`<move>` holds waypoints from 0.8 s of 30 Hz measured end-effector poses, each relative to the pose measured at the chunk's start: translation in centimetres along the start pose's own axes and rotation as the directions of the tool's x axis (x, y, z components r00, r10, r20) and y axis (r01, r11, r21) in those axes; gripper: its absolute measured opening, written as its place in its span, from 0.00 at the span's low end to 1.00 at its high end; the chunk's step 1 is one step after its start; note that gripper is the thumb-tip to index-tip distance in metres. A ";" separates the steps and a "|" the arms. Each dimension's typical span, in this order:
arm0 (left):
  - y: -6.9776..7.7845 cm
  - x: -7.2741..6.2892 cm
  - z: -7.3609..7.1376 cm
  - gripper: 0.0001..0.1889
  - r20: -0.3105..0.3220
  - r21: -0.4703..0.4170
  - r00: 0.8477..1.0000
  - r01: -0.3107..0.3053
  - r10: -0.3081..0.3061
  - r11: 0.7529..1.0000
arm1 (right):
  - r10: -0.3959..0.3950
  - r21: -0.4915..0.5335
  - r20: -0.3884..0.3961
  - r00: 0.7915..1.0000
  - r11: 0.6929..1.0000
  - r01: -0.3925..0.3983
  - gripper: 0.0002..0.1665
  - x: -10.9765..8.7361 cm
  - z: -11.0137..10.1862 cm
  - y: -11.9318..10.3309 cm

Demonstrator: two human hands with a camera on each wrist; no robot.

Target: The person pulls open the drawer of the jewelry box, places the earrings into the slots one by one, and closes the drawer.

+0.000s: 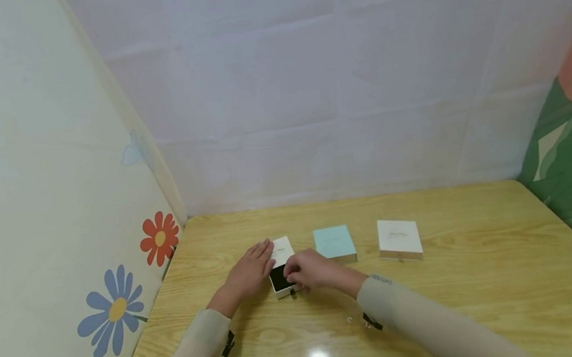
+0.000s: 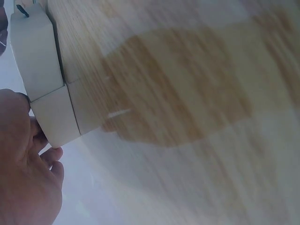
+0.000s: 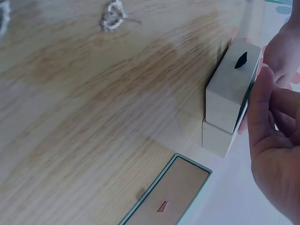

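A white drawer-style gift box (image 1: pixel 282 249) lies on the table, its dark-lined drawer (image 1: pixel 280 278) pulled out toward me. My left hand (image 1: pixel 250 271) holds the box's sleeve from the left and far side; in the left wrist view its fingers (image 2: pixel 51 159) curl round the sleeve's end. My right hand (image 1: pixel 315 268) is over the open drawer, fingers bent and the fingertips brought together at the dark lining. Whether something small sits between them is hidden. In the right wrist view a dark ribbon tab (image 3: pixel 241 60) shows on the drawer's front.
A light blue box (image 1: pixel 334 241) and another white box (image 1: pixel 398 237) stand in a row to the right. Small silvery pieces of jewellery, one a sparkling looped piece (image 3: pixel 114 15), lie on the wooden table (image 1: pixel 478 273) near the right forearm. A pale cloth wall (image 1: pixel 341 102) closes the back.
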State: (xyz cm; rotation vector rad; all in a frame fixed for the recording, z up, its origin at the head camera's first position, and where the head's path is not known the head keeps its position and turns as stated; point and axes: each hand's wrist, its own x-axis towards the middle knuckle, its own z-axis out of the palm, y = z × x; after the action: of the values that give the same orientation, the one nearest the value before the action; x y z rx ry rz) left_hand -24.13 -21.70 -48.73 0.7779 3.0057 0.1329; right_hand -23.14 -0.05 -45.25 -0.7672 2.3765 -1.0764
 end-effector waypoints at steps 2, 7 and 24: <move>0.0 0.0 0.0 0.30 -0.006 -0.004 1.000 -0.001 0.001 1.000 | 0.004 -0.021 -0.002 1.000 1.000 -0.004 0.07 0.3 -0.1 0.0; -0.1 0.1 0.1 0.30 -0.003 -0.007 1.000 0.003 -0.004 1.000 | 0.002 -0.101 0.004 1.000 0.995 -0.002 0.08 0.7 -0.3 -0.1; -0.1 0.2 0.4 0.29 0.008 -0.018 1.000 0.010 -0.010 1.000 | -0.070 -0.311 -0.045 0.997 0.949 0.053 0.04 2.4 0.5 0.4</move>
State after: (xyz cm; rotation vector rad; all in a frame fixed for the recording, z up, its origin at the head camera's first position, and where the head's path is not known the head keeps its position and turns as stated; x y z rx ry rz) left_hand -24.31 -21.71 -49.10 0.7597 2.9964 0.1556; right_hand -24.79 -1.59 -46.19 -0.9334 2.6214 -0.7630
